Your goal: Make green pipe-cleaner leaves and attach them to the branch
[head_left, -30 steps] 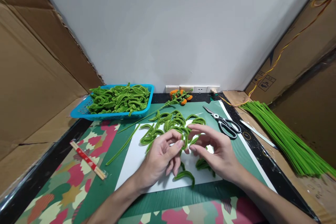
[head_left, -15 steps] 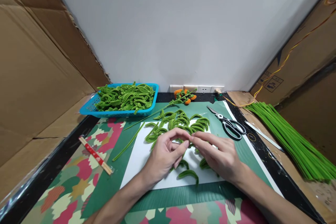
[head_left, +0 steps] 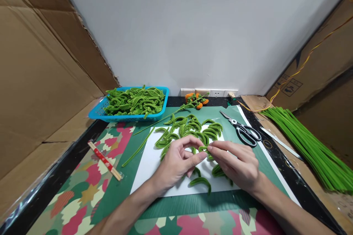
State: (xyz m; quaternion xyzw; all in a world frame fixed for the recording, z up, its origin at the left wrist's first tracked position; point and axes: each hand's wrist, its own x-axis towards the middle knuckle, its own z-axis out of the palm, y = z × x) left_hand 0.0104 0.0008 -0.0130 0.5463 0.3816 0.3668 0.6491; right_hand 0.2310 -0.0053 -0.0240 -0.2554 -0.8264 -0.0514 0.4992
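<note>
Currently one green piece (head_left: 202,148) sits above the paper (head_left: 146,167), left hand (head_left: 175,161) pinching it, right hand (head_left: 239,165) nipping it from three o'clock. Loose pieces (head_left: 163,142) on the paper, mostly ten to one o'clock of the pinch; single curl (head_left: 200,180) at six. Heaped basket (head_left: 127,118), ten. Orange flower (head_left: 189,97), twelve; scissors (head_left: 239,127), two; chopsticks (head_left: 102,158), nine.

Pale grey wall (head_left: 182,29) at back, fairly evenly lit, w/ a row of white sockets (head_left: 217,93) low down near the black tabletop (head_left: 176,101). Brown cardboard panel (head_left: 41,62) on pic's L, another cardboard panel (head_left: 325,69) on R w/ dark printed symbols, plus yellow-orange wire (head_left: 310,53) running down alongside it.
</note>
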